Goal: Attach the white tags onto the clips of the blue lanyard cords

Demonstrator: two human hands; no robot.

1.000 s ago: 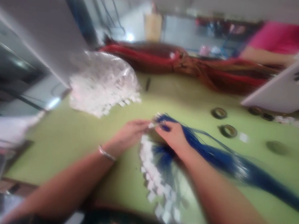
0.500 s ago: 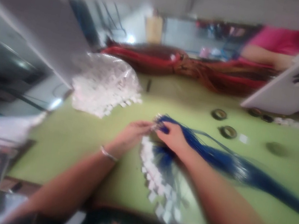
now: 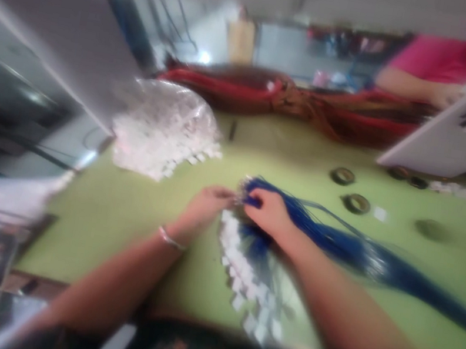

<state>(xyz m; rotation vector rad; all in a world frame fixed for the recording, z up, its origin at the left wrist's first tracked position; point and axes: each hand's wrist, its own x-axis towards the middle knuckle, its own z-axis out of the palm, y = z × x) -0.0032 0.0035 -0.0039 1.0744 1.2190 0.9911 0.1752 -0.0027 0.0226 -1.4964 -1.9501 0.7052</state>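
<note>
A long bundle of blue wires (image 3: 337, 245) runs from the middle of the green table off to the right. My right hand (image 3: 271, 211) is closed around the wires near their tipped ends (image 3: 245, 184). Just left of those ends my left hand (image 3: 210, 203) pinches with thumb and fingers; what it holds is too small and blurred to make out. Below both hands, a curved row of small white connectors (image 3: 240, 265) lies on the table, with blue wires beside it.
A clear plastic bag of white connectors (image 3: 168, 134) lies at the back left. Tape rolls (image 3: 356, 204) sit on the right of the green table (image 3: 125, 228). Red and brown wire bundles (image 3: 229, 90) stretch along the far edge. A person in a pink sleeve (image 3: 439, 66) is beyond them.
My left hand has shifted very slightly left, away from the wire ends. My right hand stays on the blue wires. The co-worker's arm has risen a little.
</note>
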